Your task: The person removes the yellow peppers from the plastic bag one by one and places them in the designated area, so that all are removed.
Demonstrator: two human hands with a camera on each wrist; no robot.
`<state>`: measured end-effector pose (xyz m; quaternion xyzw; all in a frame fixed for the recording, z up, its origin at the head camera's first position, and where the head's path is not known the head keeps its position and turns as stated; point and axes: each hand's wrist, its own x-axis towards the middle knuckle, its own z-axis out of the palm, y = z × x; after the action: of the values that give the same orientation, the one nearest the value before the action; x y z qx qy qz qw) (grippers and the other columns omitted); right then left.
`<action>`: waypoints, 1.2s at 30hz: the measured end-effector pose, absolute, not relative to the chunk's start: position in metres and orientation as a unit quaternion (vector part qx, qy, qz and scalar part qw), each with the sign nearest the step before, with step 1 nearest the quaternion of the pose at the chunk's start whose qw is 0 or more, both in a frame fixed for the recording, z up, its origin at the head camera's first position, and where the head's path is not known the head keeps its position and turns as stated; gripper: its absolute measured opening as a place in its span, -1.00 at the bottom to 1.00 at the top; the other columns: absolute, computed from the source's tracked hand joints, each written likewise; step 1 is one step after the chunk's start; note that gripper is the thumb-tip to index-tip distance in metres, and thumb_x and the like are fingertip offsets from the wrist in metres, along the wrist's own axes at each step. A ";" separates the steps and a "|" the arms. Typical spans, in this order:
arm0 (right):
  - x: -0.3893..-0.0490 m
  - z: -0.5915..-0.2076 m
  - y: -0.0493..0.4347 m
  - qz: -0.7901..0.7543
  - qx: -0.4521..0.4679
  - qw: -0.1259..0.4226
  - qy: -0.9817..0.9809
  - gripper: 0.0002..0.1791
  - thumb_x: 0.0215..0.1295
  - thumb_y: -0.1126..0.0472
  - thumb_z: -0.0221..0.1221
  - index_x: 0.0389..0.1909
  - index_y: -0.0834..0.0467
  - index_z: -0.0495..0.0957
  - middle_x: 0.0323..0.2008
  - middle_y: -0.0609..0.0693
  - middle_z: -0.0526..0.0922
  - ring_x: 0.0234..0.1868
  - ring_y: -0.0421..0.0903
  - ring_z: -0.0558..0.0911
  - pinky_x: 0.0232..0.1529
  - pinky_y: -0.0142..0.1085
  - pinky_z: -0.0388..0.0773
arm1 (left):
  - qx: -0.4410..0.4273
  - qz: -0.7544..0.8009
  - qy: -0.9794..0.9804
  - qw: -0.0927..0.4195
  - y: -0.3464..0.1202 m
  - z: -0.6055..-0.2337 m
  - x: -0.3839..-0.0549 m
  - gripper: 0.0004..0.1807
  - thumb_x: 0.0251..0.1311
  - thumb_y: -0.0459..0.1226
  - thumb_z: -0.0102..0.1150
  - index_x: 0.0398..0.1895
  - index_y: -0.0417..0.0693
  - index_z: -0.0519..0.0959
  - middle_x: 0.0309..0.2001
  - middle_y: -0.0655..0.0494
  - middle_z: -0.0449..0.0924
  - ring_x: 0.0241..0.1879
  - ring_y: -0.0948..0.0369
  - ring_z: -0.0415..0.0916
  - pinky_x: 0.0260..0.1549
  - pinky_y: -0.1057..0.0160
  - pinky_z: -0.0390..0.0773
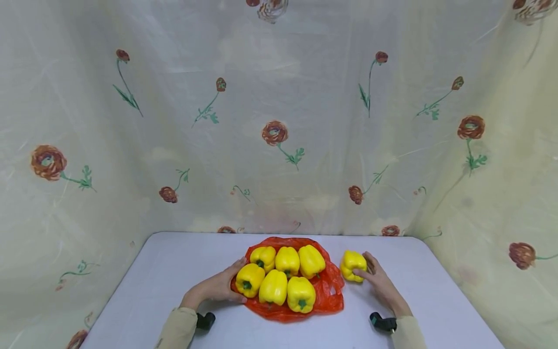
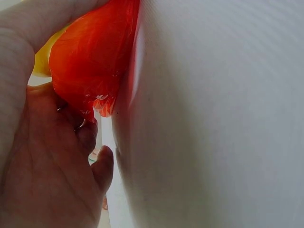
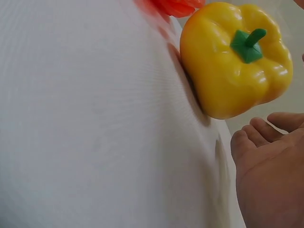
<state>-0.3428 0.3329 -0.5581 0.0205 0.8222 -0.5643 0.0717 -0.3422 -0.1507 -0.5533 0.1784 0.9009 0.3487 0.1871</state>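
Note:
Several yellow bell peppers (image 1: 273, 287) lie grouped on a spread-out red plastic bag (image 1: 328, 294) in the middle of the table. At the bag's left edge, my left hand (image 1: 220, 286) holds the bag, thumb on the near side and fingers on the far side. The left wrist view has the red bag (image 2: 90, 57) between that thumb and the fingers. A single yellow bell pepper (image 1: 352, 265) stands right of the bag. Beside it is my right hand (image 1: 378, 278), fingers spread round its right side. In the right wrist view this pepper (image 3: 228, 61) shows its green stem, with the fingers apart from it.
The white table (image 1: 244, 334) has rounded far corners. A flower-printed curtain (image 1: 279, 184) hangs behind it and along both sides. Each wrist wears a small black camera, one on the left (image 1: 206, 321) and one on the right (image 1: 382, 322).

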 end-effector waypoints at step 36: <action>-0.321 -0.505 0.322 -0.539 -0.076 -0.024 0.839 0.03 0.28 0.11 0.24 0.53 0.12 -0.28 0.53 0.25 -0.20 0.52 0.26 -0.14 0.40 0.08 -0.04 | 0.175 0.342 0.905 0.184 -0.151 -0.553 -0.341 0.30 -0.21 0.19 0.47 0.56 0.20 -0.14 0.56 0.06 -0.11 0.51 -0.05 -0.08 0.37 -0.31 0.01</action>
<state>-0.3212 0.3223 -0.5050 -0.0758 0.8388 -0.5386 -0.0242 -0.3409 -0.1507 -0.5529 0.1747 0.9049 0.3416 0.1841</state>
